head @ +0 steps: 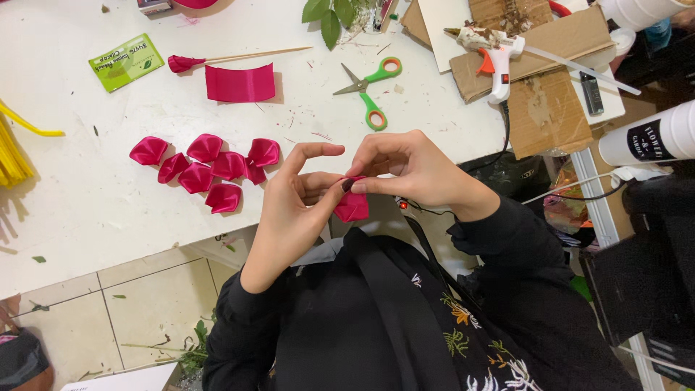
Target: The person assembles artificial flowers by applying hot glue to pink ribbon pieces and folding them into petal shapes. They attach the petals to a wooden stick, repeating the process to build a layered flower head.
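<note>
Head view, left hand, right hand pinching ribbon petal

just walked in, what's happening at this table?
A person in black sleeves pinches a small folded magenta ribbon piece between the left hand and right hand, at the white table's edge. A cluster of folded magenta ribbon petals lies on the table, beside a flat magenta ribbon strip, green-handled scissors, a white glue gun and a ribbon bud on a wooden stick.
</note>
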